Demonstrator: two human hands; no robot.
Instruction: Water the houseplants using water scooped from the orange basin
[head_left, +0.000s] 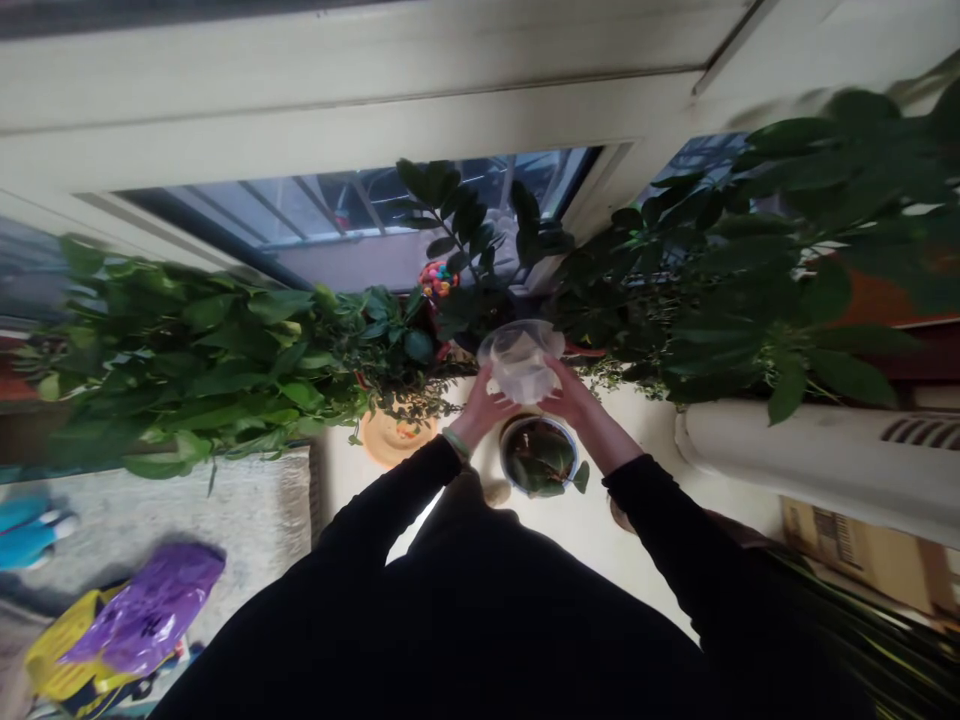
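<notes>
Between my two hands is a clear plastic bowl (523,358), held up level with the plants by the window. My left hand (480,412) grips its left side, and my right hand (574,400) grips its right side. What the bowl contains, if anything, I cannot make out. Below it on the floor stands a round pot (510,455) with a pale blue rim, dark soil and a few broad leaves. A dark-leaved plant (465,225) rises just behind the bowl.
Leafy green plants (225,350) crowd the sill on the left, and larger dark foliage (787,280) spreads on the right. An orange dish (390,440) lies on the floor. Purple and yellow bags (161,605) lie at lower left; a cardboard box (862,550) stands at right.
</notes>
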